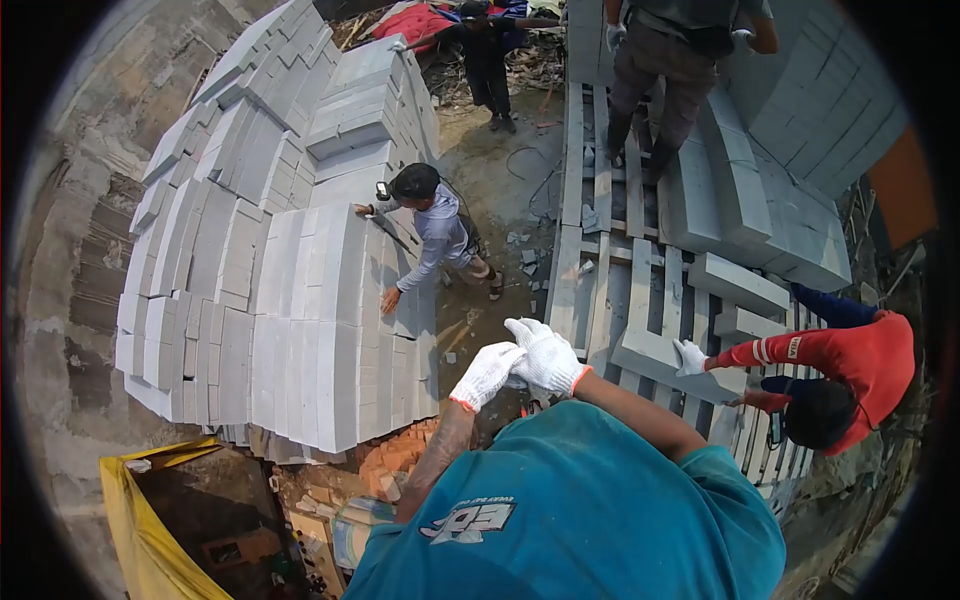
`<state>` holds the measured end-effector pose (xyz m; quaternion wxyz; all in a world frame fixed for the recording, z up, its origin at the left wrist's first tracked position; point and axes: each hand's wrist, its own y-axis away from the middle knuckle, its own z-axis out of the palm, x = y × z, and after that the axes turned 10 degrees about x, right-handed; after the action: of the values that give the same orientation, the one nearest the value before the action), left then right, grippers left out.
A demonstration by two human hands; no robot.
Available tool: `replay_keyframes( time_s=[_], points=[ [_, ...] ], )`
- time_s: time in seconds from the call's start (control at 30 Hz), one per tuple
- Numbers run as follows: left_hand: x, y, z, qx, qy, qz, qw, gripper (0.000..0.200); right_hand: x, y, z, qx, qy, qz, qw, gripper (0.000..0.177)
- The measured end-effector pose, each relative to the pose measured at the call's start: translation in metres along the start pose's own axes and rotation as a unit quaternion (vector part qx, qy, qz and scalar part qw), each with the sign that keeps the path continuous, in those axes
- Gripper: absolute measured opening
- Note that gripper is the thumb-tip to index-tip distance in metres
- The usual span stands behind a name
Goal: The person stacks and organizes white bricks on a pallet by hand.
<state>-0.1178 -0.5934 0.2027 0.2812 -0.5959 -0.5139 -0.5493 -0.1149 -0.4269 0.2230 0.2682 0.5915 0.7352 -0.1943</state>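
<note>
My left hand and my right hand meet in front of my chest, both in white knit gloves with orange cuffs. The right hand lies over the fingertips of the left, and the fingers of both look closed against each other. Whether anything small sits between them is hidden. Past my hands, on the left, rises a large stack of grey-white blocks. To the right are wooden pallets with a few loose blocks on them. Neither hand touches the blocks.
A person in a light hooded top leans on the stack. At right, a person in red grips a block. Someone stands on the pallets; another is farther back. Orange bricks and yellow sheeting lie lower left.
</note>
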Motion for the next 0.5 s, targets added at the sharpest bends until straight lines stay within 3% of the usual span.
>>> replay_keyframes(
  time_s=[0.03,0.13,0.17,0.23,0.27,0.4,0.43,0.5],
  points=[
    [0.012,0.005,0.001,-0.005,0.097,-0.145,0.985,0.033,-0.001,0.0,0.0,0.005,-0.003,0.011,1.0,0.071],
    [0.016,0.021,0.005,0.042,0.133,-0.22,0.966,0.029,-0.001,0.011,-0.004,-0.03,0.024,-0.005,0.999,0.06],
    [0.021,0.025,0.004,0.021,0.072,-0.223,0.972,0.028,0.004,0.011,-0.003,-0.057,0.031,-0.021,0.998,0.06],
    [0.003,0.034,0.004,0.007,0.123,-0.216,0.969,0.026,-0.003,0.017,-0.018,-0.092,0.039,-0.048,0.994,0.061],
    [-0.007,0.037,0.005,0.025,0.07,-0.136,0.988,0.025,-0.004,0.018,-0.015,-0.116,0.041,-0.046,0.991,0.063],
    [-0.019,0.036,0.004,0.059,0.062,-0.113,0.99,0.026,-0.004,0.018,-0.023,-0.136,0.011,-0.021,0.99,0.061],
    [-0.006,0.039,0.004,0.039,0.002,-0.095,0.995,0.027,-0.007,0.02,-0.032,-0.143,0.009,-0.022,0.989,0.061],
    [0.01,0.041,0.004,0.039,-0.054,-0.078,0.995,0.027,-0.01,0.02,-0.046,-0.261,-0.091,0.067,0.959,0.06]
  ],
)
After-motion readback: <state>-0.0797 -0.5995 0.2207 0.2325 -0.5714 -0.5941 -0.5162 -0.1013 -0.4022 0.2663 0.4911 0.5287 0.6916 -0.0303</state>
